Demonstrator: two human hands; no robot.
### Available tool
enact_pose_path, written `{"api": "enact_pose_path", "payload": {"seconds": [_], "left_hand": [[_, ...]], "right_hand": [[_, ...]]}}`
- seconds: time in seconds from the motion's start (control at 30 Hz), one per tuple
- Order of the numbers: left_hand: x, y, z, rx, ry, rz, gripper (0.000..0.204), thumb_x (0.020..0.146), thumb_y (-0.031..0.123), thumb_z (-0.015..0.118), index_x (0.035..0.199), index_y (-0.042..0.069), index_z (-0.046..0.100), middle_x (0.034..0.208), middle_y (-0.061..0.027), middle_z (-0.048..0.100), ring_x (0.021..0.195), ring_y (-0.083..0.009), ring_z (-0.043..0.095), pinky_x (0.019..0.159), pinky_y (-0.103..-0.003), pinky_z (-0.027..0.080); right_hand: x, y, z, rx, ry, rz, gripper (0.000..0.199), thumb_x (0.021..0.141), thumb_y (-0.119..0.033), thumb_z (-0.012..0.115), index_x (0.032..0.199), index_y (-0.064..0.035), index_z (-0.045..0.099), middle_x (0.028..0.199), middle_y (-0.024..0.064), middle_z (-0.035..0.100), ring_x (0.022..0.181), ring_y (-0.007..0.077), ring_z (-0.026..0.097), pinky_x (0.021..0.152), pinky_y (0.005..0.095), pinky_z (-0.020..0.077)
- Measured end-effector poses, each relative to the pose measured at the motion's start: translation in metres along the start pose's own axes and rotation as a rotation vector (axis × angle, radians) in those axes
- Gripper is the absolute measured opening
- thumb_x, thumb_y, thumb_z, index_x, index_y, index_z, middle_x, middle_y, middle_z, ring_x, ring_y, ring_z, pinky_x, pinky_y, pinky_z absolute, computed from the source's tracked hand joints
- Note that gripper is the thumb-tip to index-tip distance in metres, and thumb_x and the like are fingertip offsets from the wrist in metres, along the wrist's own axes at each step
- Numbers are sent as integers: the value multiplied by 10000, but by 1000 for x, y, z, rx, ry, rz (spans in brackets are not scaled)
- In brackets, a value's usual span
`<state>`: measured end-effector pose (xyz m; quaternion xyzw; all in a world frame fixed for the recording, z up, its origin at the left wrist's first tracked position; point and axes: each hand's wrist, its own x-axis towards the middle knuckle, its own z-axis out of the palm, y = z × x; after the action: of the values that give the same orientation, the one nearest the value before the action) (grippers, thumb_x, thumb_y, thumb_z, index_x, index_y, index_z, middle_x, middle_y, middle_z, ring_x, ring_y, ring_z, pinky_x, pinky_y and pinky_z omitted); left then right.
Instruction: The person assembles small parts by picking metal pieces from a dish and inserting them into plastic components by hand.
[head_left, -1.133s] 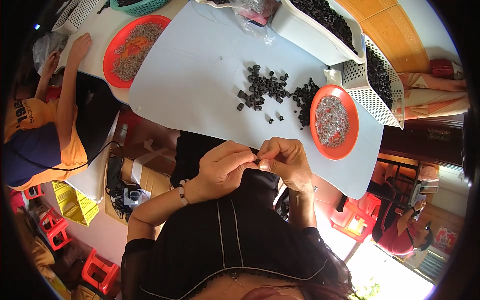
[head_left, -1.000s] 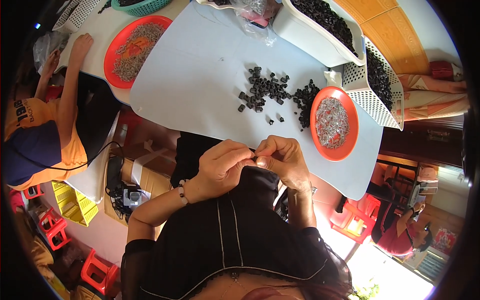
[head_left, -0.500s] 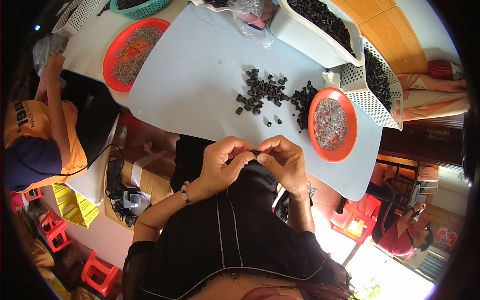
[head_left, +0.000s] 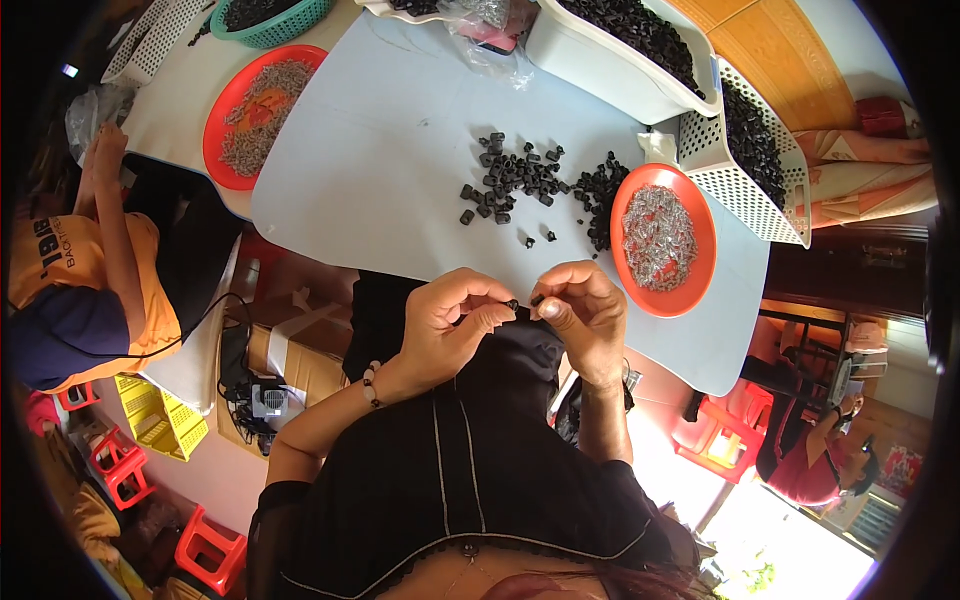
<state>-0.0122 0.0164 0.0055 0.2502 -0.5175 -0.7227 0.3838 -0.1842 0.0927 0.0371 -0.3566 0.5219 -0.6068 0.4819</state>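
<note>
My left hand [head_left: 455, 318] pinches a small black plastic part [head_left: 512, 305] between thumb and forefinger, over my lap in front of the table edge. Just to its right, my right hand [head_left: 582, 318] pinches another small black piece [head_left: 537, 299]; a narrow gap separates the two. Beyond my hands, a loose pile of black plastic parts [head_left: 520, 172] lies on the pale blue table [head_left: 370, 150]. A second heap of smaller black pieces [head_left: 598, 195] sits beside an orange-red plate [head_left: 708, 225] holding small clear and silvery pieces [head_left: 658, 240].
A white tub [head_left: 600, 82] and a white perforated basket [head_left: 725, 180], both full of black parts, stand at the back right. Far left are another red plate [head_left: 213, 140] and a teal basket [head_left: 290, 30]. A co-worker in orange [head_left: 90, 270] sits at left.
My hands were together on one small black part; now they are slightly apart, each pinching a piece. The view has shifted slightly.
</note>
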Motion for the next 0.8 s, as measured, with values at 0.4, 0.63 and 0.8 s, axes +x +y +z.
{"api": "enact_pose_path", "payload": {"seconds": [0.4, 0.63, 0.8], "left_hand": [[5, 1, 1, 304, 12, 251, 128, 807, 14, 782, 916, 35, 719, 892, -84, 710, 749, -179, 672, 650, -274, 525], [7, 11, 0, 452, -78, 344, 156, 799, -21, 782, 927, 38, 715, 884, -85, 693, 719, -174, 668, 618, -260, 521], [3, 19, 4, 541, -83, 436, 141, 809, 25, 800, 908, 4, 702, 857, -101, 681, 678, -164, 639, 576, -252, 501]], "right_hand": [[0, 19, -4, 370, -79, 209, 200, 855, -123, 790, 909, -10, 635, 825, 101, 641, 716, 154, 599, 674, 263, 490], [3, 12, -16, 348, -158, 269, 164, 820, -72, 819, 857, 7, 680, 841, 67, 684, 759, 125, 622, 694, 255, 503], [3, 1, -13, 262, -194, 302, 130, 831, -31, 799, 844, 20, 679, 849, 79, 684, 784, 131, 627, 723, 261, 511]]}}
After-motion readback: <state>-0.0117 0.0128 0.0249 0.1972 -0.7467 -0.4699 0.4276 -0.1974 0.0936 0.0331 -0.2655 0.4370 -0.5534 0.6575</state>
